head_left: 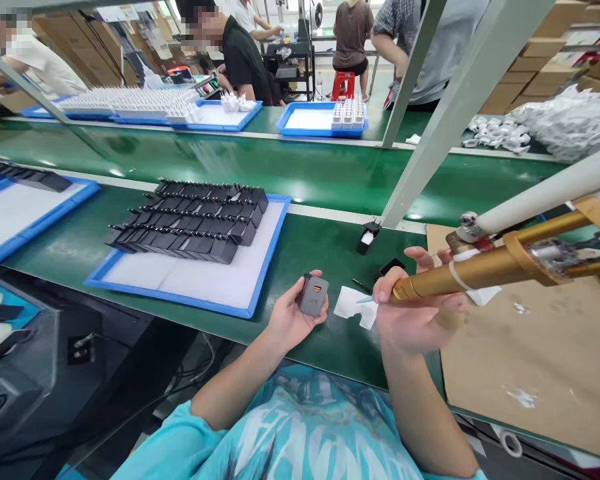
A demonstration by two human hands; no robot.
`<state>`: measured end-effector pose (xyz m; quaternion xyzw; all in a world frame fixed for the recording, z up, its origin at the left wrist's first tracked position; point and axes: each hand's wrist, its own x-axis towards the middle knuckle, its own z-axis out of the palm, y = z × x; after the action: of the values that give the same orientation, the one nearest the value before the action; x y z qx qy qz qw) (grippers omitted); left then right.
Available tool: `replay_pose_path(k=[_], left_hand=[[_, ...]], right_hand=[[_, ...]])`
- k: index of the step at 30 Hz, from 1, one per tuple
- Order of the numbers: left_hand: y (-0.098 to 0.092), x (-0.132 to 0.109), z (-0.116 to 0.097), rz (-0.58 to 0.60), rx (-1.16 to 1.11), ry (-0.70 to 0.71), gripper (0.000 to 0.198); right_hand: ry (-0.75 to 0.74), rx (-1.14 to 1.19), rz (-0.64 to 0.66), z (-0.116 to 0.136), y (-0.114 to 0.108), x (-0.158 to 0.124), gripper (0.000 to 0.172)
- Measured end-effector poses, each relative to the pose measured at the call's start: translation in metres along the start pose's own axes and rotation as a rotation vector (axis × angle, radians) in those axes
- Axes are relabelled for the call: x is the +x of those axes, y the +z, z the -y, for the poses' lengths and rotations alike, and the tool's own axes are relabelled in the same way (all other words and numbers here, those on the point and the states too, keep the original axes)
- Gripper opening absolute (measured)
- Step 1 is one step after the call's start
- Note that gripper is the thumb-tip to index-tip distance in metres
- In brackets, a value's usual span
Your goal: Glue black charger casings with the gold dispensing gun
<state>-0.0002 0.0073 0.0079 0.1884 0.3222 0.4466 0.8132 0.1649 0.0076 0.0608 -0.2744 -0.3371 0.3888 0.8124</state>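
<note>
In my left hand, fingers and thumb hold a small dark grey plastic housing by its sides. Its upper face shows a little rectangular opening with orange inside. My right hand, partly blurred, is closed around the front of a gold-coloured dispensing gun. A thin pale blue nozzle points left from it, apart from the housing. Beneath the nozzle lies a torn piece of white paper. A black part sits just behind my right hand, partly hidden by it.
A blue-rimmed tray to the left bears rows of black adapter-like housings. Another black piece stands by the metal post. Cardboard covers the right side. Across the green line are trays of white parts and several people.
</note>
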Motion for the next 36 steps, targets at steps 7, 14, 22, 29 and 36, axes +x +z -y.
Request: replay_pose_path(k=[7, 14, 22, 29, 36], left_hand=[[-0.003, -0.001, -0.001, 0.095, -0.209, -0.022, 0.025], [-0.006, 0.000, -0.004, 0.089, -0.224, -0.020, 0.025], [-0.009, 0.003, -0.005, 0.053, -0.280, -0.019, 0.025], [-0.023, -0.001, -0.016, -0.040, -0.027, 0.122, 0.041], [-0.075, -0.004, -0.083, -0.649, 1.625, 0.738, 0.052]], right_hand=[[-0.026, -0.011, 0.027, -0.001, -0.002, -0.001, 0.034], [-0.019, -0.025, 0.042, -0.001, -0.004, 0.000, 0.036], [-0.044, -0.099, 0.032, -0.003, -0.005, -0.002, 0.035], [-0.039, -0.056, 0.049, -0.004, -0.008, -0.001, 0.037], [-0.015, 0.004, 0.069, -0.005, -0.012, -0.001, 0.037]])
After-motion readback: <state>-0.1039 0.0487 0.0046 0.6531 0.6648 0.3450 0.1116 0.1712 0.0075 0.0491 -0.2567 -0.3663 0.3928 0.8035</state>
